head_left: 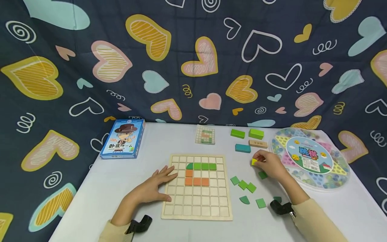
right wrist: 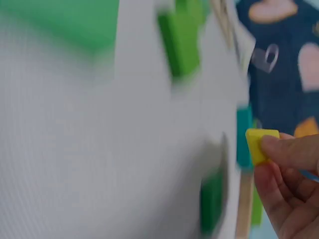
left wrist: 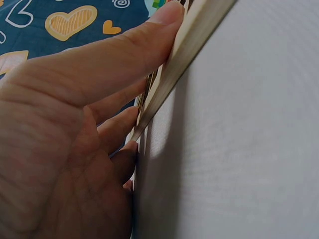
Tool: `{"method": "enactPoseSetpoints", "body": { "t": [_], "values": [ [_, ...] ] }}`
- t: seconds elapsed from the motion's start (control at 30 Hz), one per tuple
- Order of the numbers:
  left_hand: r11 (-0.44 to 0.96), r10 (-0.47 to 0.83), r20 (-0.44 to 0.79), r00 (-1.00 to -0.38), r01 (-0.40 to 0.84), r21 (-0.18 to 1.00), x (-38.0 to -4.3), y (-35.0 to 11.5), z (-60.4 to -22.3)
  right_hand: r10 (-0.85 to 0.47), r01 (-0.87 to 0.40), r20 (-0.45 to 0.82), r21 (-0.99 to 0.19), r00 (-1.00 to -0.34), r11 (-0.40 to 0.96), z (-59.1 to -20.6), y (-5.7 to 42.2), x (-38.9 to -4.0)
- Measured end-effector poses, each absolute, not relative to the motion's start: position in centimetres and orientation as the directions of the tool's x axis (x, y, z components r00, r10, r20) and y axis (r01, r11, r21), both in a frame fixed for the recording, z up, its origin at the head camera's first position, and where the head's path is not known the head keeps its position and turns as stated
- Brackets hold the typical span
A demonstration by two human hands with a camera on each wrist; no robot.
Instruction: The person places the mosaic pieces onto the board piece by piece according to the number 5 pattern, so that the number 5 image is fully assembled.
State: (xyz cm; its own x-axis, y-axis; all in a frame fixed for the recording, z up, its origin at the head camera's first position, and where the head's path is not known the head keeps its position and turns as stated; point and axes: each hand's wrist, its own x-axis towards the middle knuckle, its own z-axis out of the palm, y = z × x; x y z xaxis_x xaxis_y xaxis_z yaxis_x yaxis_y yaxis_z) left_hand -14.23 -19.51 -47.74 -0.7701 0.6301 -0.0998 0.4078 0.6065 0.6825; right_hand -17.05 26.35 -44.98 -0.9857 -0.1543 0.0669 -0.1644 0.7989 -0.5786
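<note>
My right hand (head_left: 270, 164) pinches a small yellow tile (right wrist: 255, 144) between thumb and fingers, above the table at the right. Below it lies a dark green tile (head_left: 262, 174). My left hand (head_left: 151, 188) rests along the left edge of a square wooden grid board (head_left: 196, 200), fingers extended and thumb touching the rim. On the board, a dark green rounded tile (head_left: 189, 166) begins a row of green tiles (head_left: 205, 166). Several orange tiles (head_left: 197, 181) form an L below. Between board and right arm lie several loose green tiles (head_left: 243, 185) and a quarter-round green tile (head_left: 245, 200).
Behind the right hand stand two bright green blocks (head_left: 237, 133), a teal block (head_left: 243, 148) and a wooden block (head_left: 258, 144). A pattern card (head_left: 205, 134) lies behind the board. There is a blue game box (head_left: 123, 138) left, and a round marble-game case (head_left: 341, 171) right.
</note>
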Motion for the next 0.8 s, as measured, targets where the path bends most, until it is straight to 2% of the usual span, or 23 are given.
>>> {"method": "enactPoseSetpoints", "body": {
  "t": [0.13, 0.27, 0.43, 0.6, 0.8],
  "values": [
    [0.606, 0.632, -0.099, -0.769, 0.411, 0.681, -14.4, -19.5, -47.7, -0.219, -0.222, 0.089, -0.660, -0.972, 0.718, -44.8, 22.7, -15.9],
    [0.607, 0.631, -0.101, -0.770, 0.408, 0.682, -14.4, -19.5, -47.7, -0.327, -0.263, 0.054, -0.725, -0.943, 0.637, -45.0, 18.4, -14.8],
    [0.606, 0.629, -0.100, -0.771, 0.405, 0.685, -14.3, -19.5, -47.8, -0.429, -0.281, -0.008, -0.744, -0.903, 0.606, -45.7, 14.6, -14.3],
    [0.610, 0.627, -0.110, -0.771, 0.398, 0.685, -14.3, -19.4, -47.8, -0.422, -0.265, -0.052, -0.706, -0.905, 0.657, -46.2, 13.2, -14.0],
    [0.619, 0.621, -0.120, -0.775, 0.391, 0.681, -14.3, -19.4, -47.6, -0.406, -0.264, -0.046, -0.692, -0.913, 0.672, -46.4, 12.8, -13.9]
  ]
}}
